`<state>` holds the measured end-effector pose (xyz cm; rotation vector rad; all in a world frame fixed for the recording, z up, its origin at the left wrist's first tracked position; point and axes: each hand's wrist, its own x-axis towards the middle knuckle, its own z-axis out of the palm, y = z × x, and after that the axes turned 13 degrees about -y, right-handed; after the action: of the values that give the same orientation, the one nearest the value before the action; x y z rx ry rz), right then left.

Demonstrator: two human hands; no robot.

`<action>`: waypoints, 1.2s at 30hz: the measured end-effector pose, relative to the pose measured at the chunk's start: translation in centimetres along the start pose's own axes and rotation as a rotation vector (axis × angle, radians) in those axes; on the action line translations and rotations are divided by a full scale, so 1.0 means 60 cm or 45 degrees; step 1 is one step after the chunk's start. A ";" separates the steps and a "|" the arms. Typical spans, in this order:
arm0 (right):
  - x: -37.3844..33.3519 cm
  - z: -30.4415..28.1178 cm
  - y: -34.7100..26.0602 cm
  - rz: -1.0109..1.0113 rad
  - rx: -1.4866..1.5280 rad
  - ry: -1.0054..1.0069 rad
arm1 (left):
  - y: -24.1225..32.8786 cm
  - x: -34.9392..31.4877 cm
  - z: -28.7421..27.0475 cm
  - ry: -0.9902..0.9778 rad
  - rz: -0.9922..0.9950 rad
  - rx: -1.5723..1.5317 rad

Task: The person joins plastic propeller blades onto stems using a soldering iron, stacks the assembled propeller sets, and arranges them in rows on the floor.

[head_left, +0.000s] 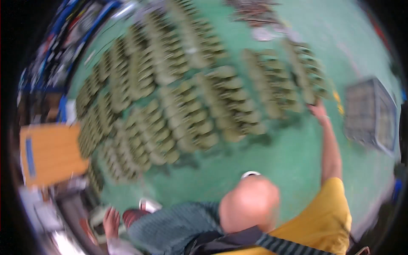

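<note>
Many olive-green finned strips (187, 114), long with scalloped plates along them, lie in slanting rows on the green floor (199, 174). At far right, my right hand (318, 110) reaches out at the end of a yellow sleeve. Its fingers close on the near end of the rightmost finned strip (308, 70); blur hides the exact grip. Low on the left, my left hand (111, 221) is beside my bent leg, fingers stretched out and nothing visible in them. My bare knee (250, 204) shows at the lower middle.
A grey plastic crate (369, 114) stands right of my right hand. An orange-brown box (53, 155) is at the left, below a blue-framed rack (59, 46) of parts. At the far edge lies a pile of brownish pieces (255, 12), with pale round pieces (262, 34) nearby.
</note>
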<state>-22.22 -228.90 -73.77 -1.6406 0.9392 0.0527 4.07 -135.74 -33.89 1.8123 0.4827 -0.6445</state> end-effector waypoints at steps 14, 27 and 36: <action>-0.362 0.173 -0.137 0.657 -0.242 0.322 | -0.326 0.321 -0.427 0.590 -0.039 -0.532; -0.517 0.512 -0.668 0.740 -0.689 0.269 | -0.479 0.762 -0.862 0.905 0.044 -0.647; -0.574 0.631 -0.800 0.754 -0.873 0.370 | -0.530 0.902 -0.907 0.896 0.584 -0.810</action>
<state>-0.33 -178.89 -29.68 -1.9496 1.7454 0.6105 36.82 -73.28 -77.81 1.4074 0.6135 0.4538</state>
